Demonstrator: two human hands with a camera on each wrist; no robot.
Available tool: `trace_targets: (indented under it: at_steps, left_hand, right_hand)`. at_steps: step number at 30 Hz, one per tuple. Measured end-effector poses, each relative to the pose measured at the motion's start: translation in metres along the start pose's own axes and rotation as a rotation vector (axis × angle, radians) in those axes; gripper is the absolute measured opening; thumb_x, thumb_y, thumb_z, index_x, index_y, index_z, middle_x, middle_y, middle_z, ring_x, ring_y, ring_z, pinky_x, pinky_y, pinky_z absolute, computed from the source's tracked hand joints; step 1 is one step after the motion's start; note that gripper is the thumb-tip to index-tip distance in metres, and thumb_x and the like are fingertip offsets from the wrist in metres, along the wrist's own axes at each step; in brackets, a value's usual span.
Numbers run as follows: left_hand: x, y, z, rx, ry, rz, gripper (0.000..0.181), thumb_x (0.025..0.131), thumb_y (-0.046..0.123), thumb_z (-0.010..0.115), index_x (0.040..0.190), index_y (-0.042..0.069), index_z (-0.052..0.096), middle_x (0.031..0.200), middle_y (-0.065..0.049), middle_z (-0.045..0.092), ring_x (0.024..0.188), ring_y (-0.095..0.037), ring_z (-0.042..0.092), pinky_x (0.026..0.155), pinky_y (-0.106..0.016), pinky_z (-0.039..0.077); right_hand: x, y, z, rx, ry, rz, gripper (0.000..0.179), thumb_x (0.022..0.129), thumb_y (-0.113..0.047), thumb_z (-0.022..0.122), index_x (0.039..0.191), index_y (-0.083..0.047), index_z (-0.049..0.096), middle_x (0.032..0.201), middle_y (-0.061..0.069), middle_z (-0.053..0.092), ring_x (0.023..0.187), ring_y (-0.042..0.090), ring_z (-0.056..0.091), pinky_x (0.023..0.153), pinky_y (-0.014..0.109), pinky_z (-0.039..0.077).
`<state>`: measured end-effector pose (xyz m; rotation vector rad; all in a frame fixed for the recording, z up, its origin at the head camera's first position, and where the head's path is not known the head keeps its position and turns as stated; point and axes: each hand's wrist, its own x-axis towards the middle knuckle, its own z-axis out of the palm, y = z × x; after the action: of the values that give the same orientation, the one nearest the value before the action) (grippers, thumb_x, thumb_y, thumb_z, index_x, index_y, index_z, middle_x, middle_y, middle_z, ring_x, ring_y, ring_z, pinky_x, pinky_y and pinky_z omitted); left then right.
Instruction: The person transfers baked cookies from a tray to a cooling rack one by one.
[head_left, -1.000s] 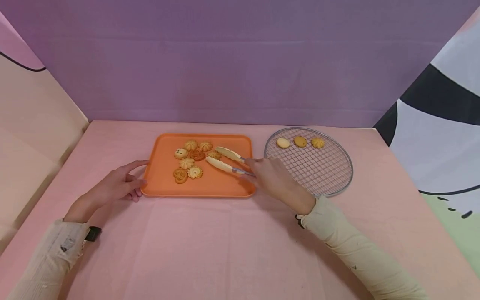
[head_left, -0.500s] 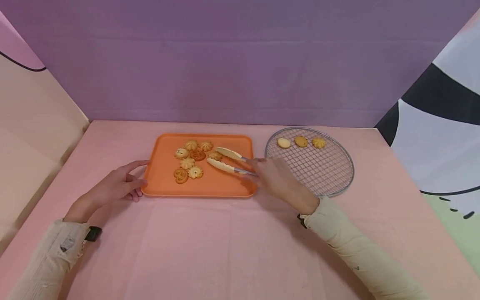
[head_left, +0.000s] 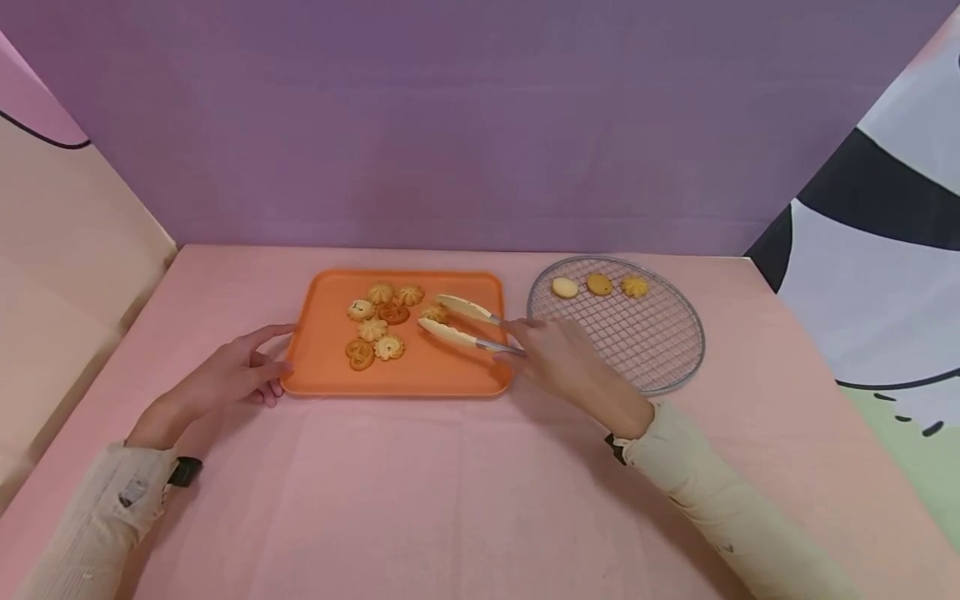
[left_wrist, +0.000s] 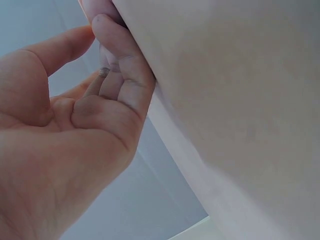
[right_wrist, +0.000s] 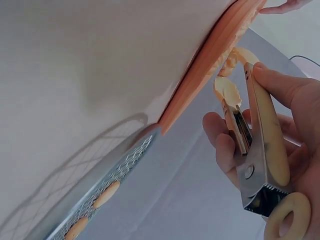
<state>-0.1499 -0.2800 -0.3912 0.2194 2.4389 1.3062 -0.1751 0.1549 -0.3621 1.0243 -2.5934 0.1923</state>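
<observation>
Fingers of the left hand (head_left: 225, 375) are resting, spread apart, at the edge of the tray (head_left: 457, 372); on it, a cookie (head_left: 434, 314) is sitting between tips of tongs (head_left: 468, 309), the right hand (head_left: 567, 358) clamping them. Seemingly gripping's underway, calling for squeezing, then lifting; a rack (head_left: 637, 337) is lying rightward.

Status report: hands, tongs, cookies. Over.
Right hand gripping tongs; one cookie between their tips. Left hand touching edge of orange tray. Nothing visibly blocking.

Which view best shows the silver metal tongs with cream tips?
Right wrist: it shows the tongs closest, hinge and ring included. Head shows only their front, the right hand hiding the rest; left wrist shows none.
</observation>
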Motion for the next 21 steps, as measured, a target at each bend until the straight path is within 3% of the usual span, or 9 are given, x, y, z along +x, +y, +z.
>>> trace_targets:
  at_steps: [7, 18, 21]
  left_hand:
    - [0.0, 0.0, 0.001, 0.002, 0.0, -0.016, 0.07, 0.098, 0.01, 0.062, 0.156, 0.004, 0.023, 0.078, -0.011, 0.065, 0.066, -0.023, 0.064, 0.062, -0.031, 0.059]
    - [0.001, -0.002, 0.0, -0.002, -0.001, -0.009, 0.07, 0.098, 0.009, 0.062, 0.156, 0.004, 0.023, 0.079, -0.012, 0.066, 0.065, -0.022, 0.064, 0.062, -0.031, 0.059]
    - [0.001, -0.002, -0.001, 0.0, -0.001, -0.018, 0.07, 0.098, 0.009, 0.061, 0.156, 0.005, 0.023, 0.079, -0.012, 0.065, 0.066, -0.022, 0.064, 0.062, -0.031, 0.059]
  right_hand:
    - [-0.01, 0.003, -0.004, 0.001, -0.003, 0.019, 0.039, 0.087, -0.032, 0.078, 0.114, -0.005, 0.071, 0.088, 0.006, 0.073, 0.056, 0.016, 0.059, 0.043, 0.03, 0.045]
    - [-0.025, 0.009, -0.007, -0.002, 0.088, -0.009, 0.039, 0.083, -0.031, 0.082, 0.11, -0.005, 0.072, 0.087, 0.008, 0.074, 0.058, 0.02, 0.065, 0.043, 0.034, 0.048]
    - [-0.029, 0.011, -0.008, -0.002, 0.091, -0.007, 0.037, 0.083, -0.031, 0.081, 0.108, -0.005, 0.071, 0.079, 0.004, 0.071, 0.056, 0.018, 0.062, 0.044, 0.034, 0.047]
